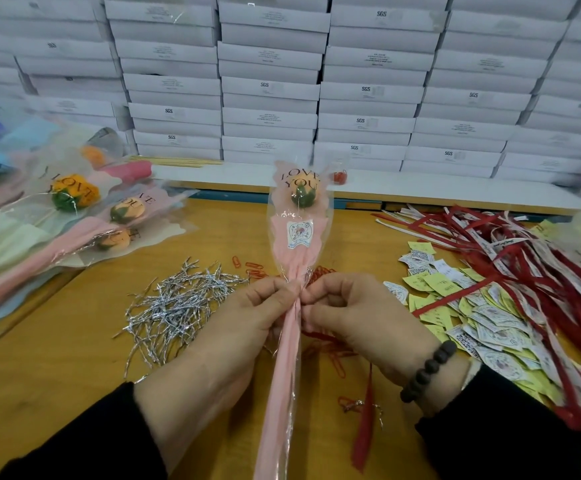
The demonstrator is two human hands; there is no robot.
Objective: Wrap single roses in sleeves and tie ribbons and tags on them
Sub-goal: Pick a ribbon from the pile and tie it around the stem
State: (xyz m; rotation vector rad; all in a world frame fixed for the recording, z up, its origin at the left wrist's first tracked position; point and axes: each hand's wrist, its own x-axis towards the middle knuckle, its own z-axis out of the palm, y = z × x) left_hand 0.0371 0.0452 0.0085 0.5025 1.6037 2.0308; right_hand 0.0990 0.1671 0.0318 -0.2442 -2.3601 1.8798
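A single peach rose [303,192] stands upright in a clear and pink "LOVE YOU" sleeve [299,244] with a small tag [300,233] on its front. My left hand [247,317] and my right hand [355,313] both pinch the sleeve at its gathered neck, fingers curled, one on each side. The pink lower part of the sleeve [278,403] runs down toward me between my wrists. What sits between my fingertips at the neck is hidden.
Silver twist ties [175,303] lie in a pile left of my hands. Red paper clips [251,266] are scattered behind them. Tags [462,306] and red ribbons [510,251] cover the table's right. Wrapped roses [74,202] are stacked at left. White boxes [268,88] form a wall behind.
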